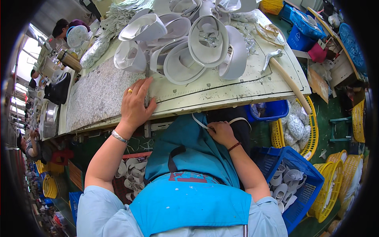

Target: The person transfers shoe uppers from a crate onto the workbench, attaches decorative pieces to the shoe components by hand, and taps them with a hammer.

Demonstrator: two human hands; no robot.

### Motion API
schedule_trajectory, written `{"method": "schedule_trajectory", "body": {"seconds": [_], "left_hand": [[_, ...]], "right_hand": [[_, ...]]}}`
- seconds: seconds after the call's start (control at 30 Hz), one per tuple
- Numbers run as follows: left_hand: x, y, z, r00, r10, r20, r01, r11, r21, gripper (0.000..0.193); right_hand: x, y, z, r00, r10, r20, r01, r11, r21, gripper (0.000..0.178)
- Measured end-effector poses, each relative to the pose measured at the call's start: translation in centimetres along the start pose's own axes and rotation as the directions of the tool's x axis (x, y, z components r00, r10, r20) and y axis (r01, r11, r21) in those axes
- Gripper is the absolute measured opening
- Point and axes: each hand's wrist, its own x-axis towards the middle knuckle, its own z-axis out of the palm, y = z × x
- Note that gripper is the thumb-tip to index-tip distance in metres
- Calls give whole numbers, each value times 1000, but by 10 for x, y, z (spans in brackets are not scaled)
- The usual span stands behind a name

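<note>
My left hand (136, 98) lies flat at the table's front edge, fingers stretched out and holding nothing. It rests partly on a speckled stone slab (100, 93), next to a pile of white curved shoe uppers (179, 63). Down at my lap, my right hand (223, 133) is closed on a thin white strip (200, 121). The strip shows on both sides of the fingers, against my blue apron (189, 197). A hammer (285, 73) with a wooden handle lies on the right of the table, its handle end past the edge.
Beige tape (272, 33) curls behind the hammer. Below right stand a yellow basket (314, 130) of clear bags and a blue crate (312, 173) of white pieces. A blue bin (276, 110) sits under the table edge. Other people work at the far left.
</note>
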Motion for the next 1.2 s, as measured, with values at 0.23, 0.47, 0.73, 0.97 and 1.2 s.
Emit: {"method": "schedule_trajectory", "body": {"seconds": [0.23,0.47,0.73,0.97,1.2], "left_hand": [[-2,0,2,998,23,-53,-22,1000,14,58],[-6,1,1,994,53,-99,-46,996,71,52],[-2,3,1,992,75,-100,-65,992,106,46],[6,-3,0,995,58,-76,-48,990,134,42],[-5,-7,-3,999,-39,-16,41,990,138,47]], "right_hand": [[-16,-14,-16,999,-10,-54,4,995,-104,20],[-3,-9,-43,998,63,28,-66,993,94,26],[101,118,-11,992,-123,-16,105,900,-422,54],[180,123,17,980,-189,-62,177,970,-167,53],[311,7,73,906,-412,-97,423,883,205,51]]}}
